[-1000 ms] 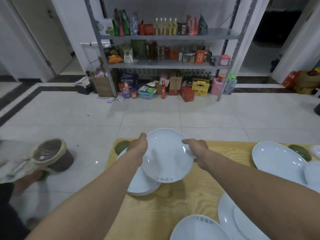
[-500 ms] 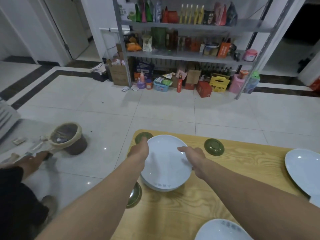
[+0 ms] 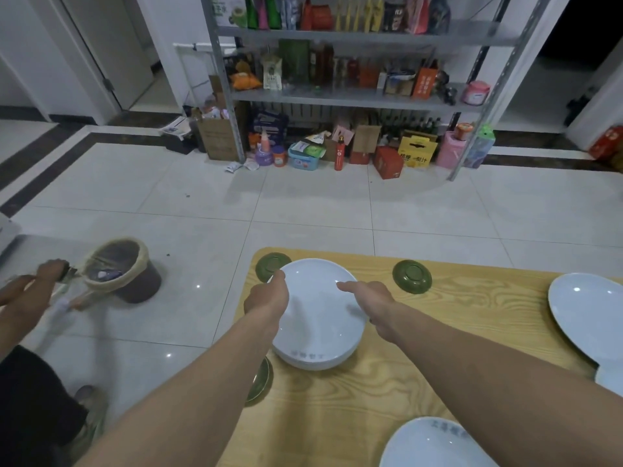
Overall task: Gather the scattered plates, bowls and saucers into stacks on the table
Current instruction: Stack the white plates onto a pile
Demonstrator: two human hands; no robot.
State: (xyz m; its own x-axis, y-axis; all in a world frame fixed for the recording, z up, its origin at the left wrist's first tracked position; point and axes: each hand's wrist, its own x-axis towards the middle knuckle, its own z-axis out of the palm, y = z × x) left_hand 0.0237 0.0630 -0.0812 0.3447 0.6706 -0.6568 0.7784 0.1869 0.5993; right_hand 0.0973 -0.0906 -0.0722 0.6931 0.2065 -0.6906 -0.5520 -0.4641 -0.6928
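Observation:
A stack of white plates (image 3: 313,360) sits near the far left corner of the wooden table (image 3: 455,335). Its top plate (image 3: 320,308) lies flat on the stack. My left hand (image 3: 268,298) grips the plate's left rim and my right hand (image 3: 369,299) holds its right rim, one finger stretched over the top. Three green saucers lie apart: one (image 3: 269,264) behind the stack, one (image 3: 412,276) to its right, one (image 3: 259,382) at the left table edge, partly under my left forearm.
A large white plate (image 3: 586,315) lies at the right edge and another (image 3: 435,443) near me. Left of the table, another person's hand (image 3: 50,269) works beside a lined bin (image 3: 124,271) on the tiled floor. A stocked metal shelf (image 3: 337,96) stands beyond.
The white plate that both hands held tilted in the air has come down flat onto the stack. My view has shifted left, showing more saucers.

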